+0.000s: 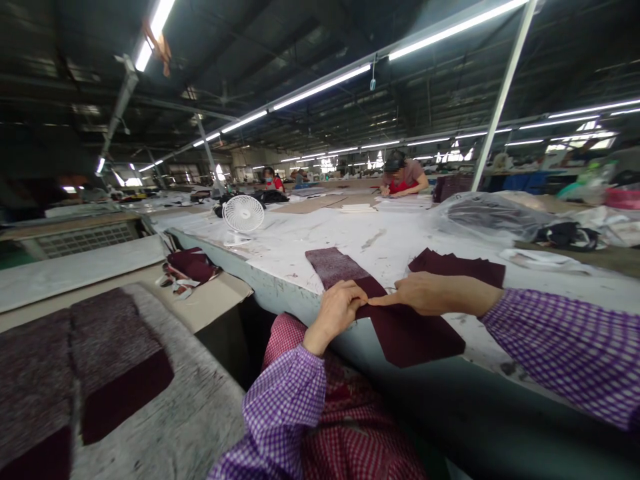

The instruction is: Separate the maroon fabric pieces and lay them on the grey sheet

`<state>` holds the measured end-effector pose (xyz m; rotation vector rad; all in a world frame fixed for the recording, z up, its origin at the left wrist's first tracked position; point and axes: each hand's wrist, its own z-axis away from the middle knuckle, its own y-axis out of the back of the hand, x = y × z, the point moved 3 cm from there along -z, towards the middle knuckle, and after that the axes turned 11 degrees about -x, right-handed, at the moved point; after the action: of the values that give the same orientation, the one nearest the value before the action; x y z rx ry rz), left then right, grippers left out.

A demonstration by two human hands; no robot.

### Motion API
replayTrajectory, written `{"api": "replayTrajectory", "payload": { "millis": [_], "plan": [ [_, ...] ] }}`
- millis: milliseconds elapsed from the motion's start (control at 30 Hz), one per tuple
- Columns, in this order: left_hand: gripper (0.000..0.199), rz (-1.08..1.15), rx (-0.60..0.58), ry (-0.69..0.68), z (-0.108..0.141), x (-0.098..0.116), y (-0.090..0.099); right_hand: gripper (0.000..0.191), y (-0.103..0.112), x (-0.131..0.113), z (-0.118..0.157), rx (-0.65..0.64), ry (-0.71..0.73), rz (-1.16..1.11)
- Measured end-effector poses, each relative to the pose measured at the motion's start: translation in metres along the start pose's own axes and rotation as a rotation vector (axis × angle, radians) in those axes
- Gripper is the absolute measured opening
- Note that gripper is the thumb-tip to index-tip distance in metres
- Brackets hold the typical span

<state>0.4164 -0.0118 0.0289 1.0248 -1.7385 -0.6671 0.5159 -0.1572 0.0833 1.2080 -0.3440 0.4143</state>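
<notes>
A maroon fabric piece point(415, 333) lies at the front edge of the white table, partly hanging over it. My left hand point(340, 305) is closed in a pinch on its left end. With the index finger stretched out, my right hand point(425, 293) presses the same spot, its fingertip touching near the left fingers. Beyond the left hand lies a piece with a speckled grey-maroon surface point(333, 263); whether it is joined to the maroon piece is hidden by my hands. A stack of maroon pieces point(460, 267) sits behind my right wrist.
A small white fan point(243, 214) stands on the table point(290, 230). Finished-looking two-tone panels point(117, 347) lie on a lower grey surface at left, near a maroon scrap bundle point(193, 265). Clear plastic point(490, 213) lies at right. A co-worker point(403, 177) leans over the table's far side.
</notes>
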Motion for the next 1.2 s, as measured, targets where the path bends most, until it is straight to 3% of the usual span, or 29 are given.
{"api": "replayTrajectory", "payload": {
  "millis": [100, 200, 300, 433, 600, 733, 900, 1067, 1133, 1200],
  "plan": [
    [0.015, 0.116, 0.005, 0.012, 0.005, -0.002, 0.006, 0.068, -0.001, -0.002, -0.001, 0.017, -0.037, -0.019],
    [0.019, 0.122, -0.002, 0.021, 0.011, 0.001, 0.010, 0.052, -0.009, 0.004, -0.004, 0.016, -0.112, -0.144],
    [0.042, 0.037, -0.032, 0.010, 0.014, 0.007, 0.009, 0.041, -0.017, 0.015, -0.006, -0.002, -0.151, -0.460],
    [0.037, -0.072, -0.057, -0.003, 0.013, 0.008, 0.005, 0.016, -0.022, 0.035, 0.002, -0.014, -0.029, -0.833],
    [0.033, -0.059, -0.075, -0.006, 0.011, 0.005, 0.003, 0.026, -0.031, 0.077, 0.031, 0.106, -0.115, -1.061],
    [0.034, -0.048, -0.088, -0.010, 0.011, 0.004, 0.004, 0.029, -0.037, 0.069, 0.024, 0.071, -0.074, -1.001],
    [0.022, 0.019, -0.107, -0.028, 0.010, 0.002, 0.008, 0.041, -0.038, 0.062, 0.009, 0.084, -0.236, -0.906],
    [0.019, -0.056, -0.105, 0.050, 0.004, 0.010, 0.011, 0.036, -0.052, 0.119, 0.043, 0.242, -0.302, -1.039],
    [0.020, -0.104, -0.103, 0.108, 0.000, 0.014, 0.012, 0.033, -0.072, 0.146, 0.061, 0.277, -0.492, -0.880],
    [0.022, -0.141, -0.100, 0.170, -0.004, 0.017, 0.013, 0.032, -0.098, 0.162, 0.074, 0.218, -0.701, -0.684]
  ]
}}
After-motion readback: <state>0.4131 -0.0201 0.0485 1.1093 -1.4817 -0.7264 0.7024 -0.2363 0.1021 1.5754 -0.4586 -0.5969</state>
